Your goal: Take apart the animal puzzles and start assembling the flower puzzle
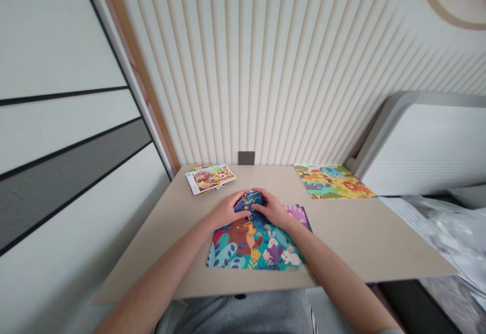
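Between both hands is a small stack of dark blue puzzle pieces (pixel 253 200), held above the far edge of a colourful animal picture sheet (pixel 254 248). My left hand (pixel 231 209) is closed on the stack's left side, its thumb across the front. From the right, my right hand (pixel 270 208) grips the same pieces with the thumb on top. The sheet shows a bear, a fox and white rabbits on teal. A purple picture sheet (pixel 298 214) sticks out beneath my right wrist. My fingers hide parts of the pieces.
Several picture cards (pixel 211 177) lie at the table's back left. A yellow animal picture (pixel 334 182) lies at the back right. The table (pixel 170 253) meets a ribbed wall with a dark socket (pixel 246 158). Clear plastic wrapping (pixel 444 227) lies beyond the right edge.
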Motion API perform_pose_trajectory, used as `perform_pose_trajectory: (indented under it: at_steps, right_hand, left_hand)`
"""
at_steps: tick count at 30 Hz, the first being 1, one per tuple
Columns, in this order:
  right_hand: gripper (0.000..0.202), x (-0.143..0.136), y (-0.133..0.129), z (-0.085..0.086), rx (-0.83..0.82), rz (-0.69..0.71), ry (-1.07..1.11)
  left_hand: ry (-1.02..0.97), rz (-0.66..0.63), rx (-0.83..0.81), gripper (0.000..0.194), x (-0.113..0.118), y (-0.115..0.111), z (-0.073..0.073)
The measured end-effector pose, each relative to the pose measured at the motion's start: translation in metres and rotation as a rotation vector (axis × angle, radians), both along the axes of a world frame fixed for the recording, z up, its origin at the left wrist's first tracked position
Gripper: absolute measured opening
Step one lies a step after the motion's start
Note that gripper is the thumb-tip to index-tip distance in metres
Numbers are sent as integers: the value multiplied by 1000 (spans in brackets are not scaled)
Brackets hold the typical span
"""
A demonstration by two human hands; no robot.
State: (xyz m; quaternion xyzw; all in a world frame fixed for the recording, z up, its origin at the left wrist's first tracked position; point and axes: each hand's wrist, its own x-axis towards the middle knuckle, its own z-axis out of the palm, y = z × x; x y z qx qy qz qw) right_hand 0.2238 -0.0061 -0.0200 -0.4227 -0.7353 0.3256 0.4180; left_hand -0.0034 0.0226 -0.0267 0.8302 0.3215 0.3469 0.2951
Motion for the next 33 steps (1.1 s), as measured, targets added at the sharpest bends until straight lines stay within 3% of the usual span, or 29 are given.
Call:
perform_pose_trajectory:
  at_steps: [10,17,22,24,28,33]
  right_hand:
    - [22,-4,-15,17,66,-28,-74]
    - [29,5,-11,16,-25,-78,119]
    - [46,10,-9,9,-22,-23,66]
    - [42,11,-10,8,-26,-22,22]
    - [35,11,-11,8,-31,-31,-34]
    - [55,10,-12,6,-23,-8,-78]
  left_hand:
    - [8,25,-32,79,7,-6,-1]
    - [-101,-26,-198,50,9,-4,-2]
    - [55,29,6,37,8,-5,5]
    - [83,45,86,34,7,-4,5]
    - [92,79,106,35,6,-1,0]
    - [152,76,134,27,6,-2,0]
